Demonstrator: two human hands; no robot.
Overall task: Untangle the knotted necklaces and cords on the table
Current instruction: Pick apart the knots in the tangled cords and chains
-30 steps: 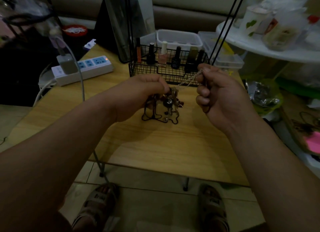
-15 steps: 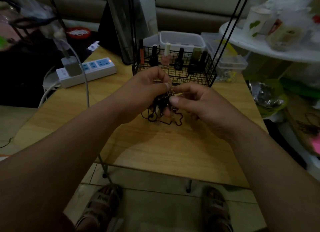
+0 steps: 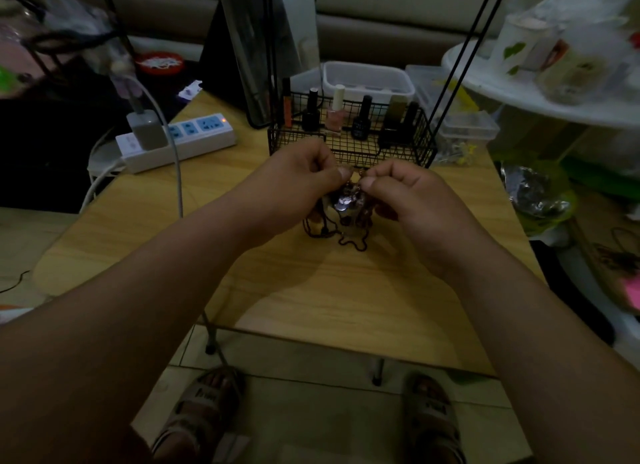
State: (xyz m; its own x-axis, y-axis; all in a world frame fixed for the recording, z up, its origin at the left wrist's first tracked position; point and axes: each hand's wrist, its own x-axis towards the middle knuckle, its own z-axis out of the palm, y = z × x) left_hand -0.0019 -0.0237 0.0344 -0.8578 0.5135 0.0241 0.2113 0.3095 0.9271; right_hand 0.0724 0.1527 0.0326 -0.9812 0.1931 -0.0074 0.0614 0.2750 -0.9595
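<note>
A dark knot of necklaces and cords (image 3: 346, 217) hangs between my two hands just above the wooden table (image 3: 346, 300). It has a shiny round pendant in its middle, and black cord loops trail onto the tabletop below. My left hand (image 3: 298, 183) pinches the top of the knot from the left with thumb and fingers. From the right, my right hand (image 3: 412, 196) pinches it, thumb tip close to the left thumb. My fingers hide part of the knot.
A black wire basket (image 3: 349, 151) with nail polish bottles stands just behind my hands. A white power strip (image 3: 180, 141) with a plugged charger and a cable lies at the back left. Plastic boxes (image 3: 457, 127) sit at the back right, beside a cluttered white shelf (image 3: 554, 103).
One second ago my right hand was raised to the right, pulling a thin chain out of the knot. It has come back down, and both hands now pinch the knot close together.
</note>
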